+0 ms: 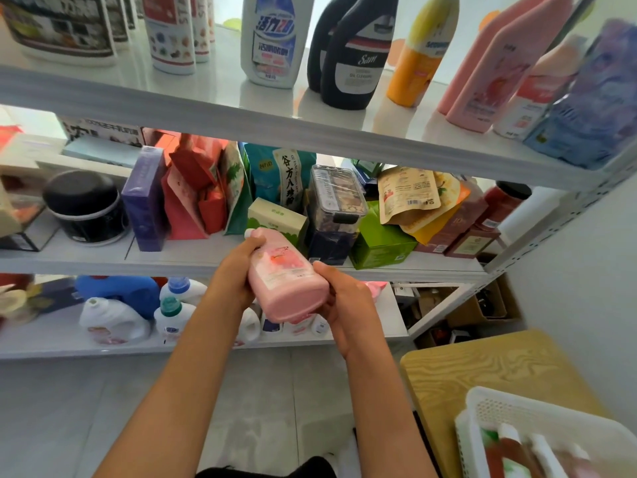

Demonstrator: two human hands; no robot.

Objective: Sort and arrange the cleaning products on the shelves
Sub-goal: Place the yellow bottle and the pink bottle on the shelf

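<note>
**Pink bottle held before the shelving, sorting partly done**

A person stands facing a white shelf unit (241,108) and holds a pink bottle (287,279) in both hands, in front of the middle shelf's near edge and above the lowest shelf. The bottle is tilted, its white cap pointing up and to the left, its base toward the viewer. The left hand (238,267) wraps the neck end, fingers curled round it; the right hand (339,301) cups the base and right side, fingers closed against the bottle. It touches no shelf.

Progress, as far as can be judged: the top shelf carries upright bottles in a rough row, among them a white bottle (274,39), a black bottle (358,53), a yellow bottle (422,53) and, at the right, tall pink bottles (493,67) resembling the one held. That likeness suggests the top right as a probable destination, though this is inference only. The lowest shelf holds white detergent jugs (113,319) and a blue jug (120,291), loosely grouped. The middle shelf is crowded with boxes and pouches, apparently not cleaning goods.

Work remaining: a white basket (517,419) on the wooden table (482,367), near right, contains further items, blurred, evidently awaiting placement.
</note>
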